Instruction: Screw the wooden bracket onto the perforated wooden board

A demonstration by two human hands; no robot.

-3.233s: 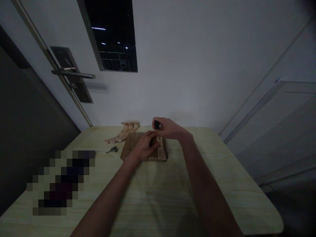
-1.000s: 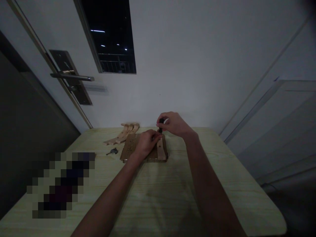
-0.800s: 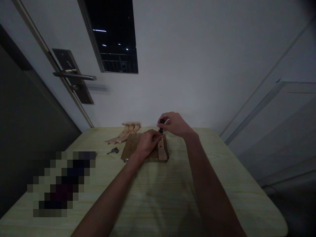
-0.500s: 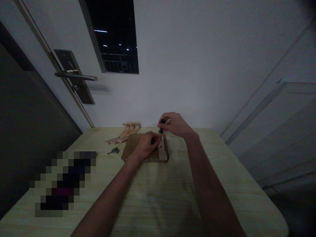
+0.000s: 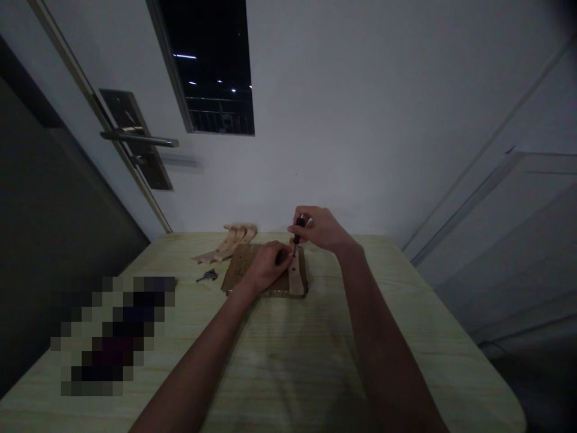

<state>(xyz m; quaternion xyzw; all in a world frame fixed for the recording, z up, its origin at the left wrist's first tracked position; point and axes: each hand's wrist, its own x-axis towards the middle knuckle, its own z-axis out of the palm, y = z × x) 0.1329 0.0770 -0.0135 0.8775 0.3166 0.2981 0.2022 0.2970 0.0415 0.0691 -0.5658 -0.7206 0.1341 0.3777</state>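
Observation:
My right hand (image 5: 318, 227) is closed round the dark handle of a screwdriver (image 5: 300, 224). The screwdriver stands nearly upright, its tip down at a pale curved wooden piece (image 5: 296, 279) with a dark hole in it. That piece lies along the right side of a brown board (image 5: 278, 287). My left hand (image 5: 269, 262) rests across the board, thumb and forefinger pinched together beside the screwdriver's tip. Whatever is between those fingers is too small to make out.
Several more curved wooden pieces (image 5: 232, 240) lie behind the board to the left. A small heap of screws (image 5: 208, 275) sits left of the board on the pale wooden table (image 5: 279, 361). A blurred-out patch (image 5: 119, 331) covers the table's left side. A white door (image 5: 324, 120) rises behind.
The screwdriver handle and my right fingers have shifted slightly to the right, and the screwdriver leans a little more. My left hand stays in place on the board.

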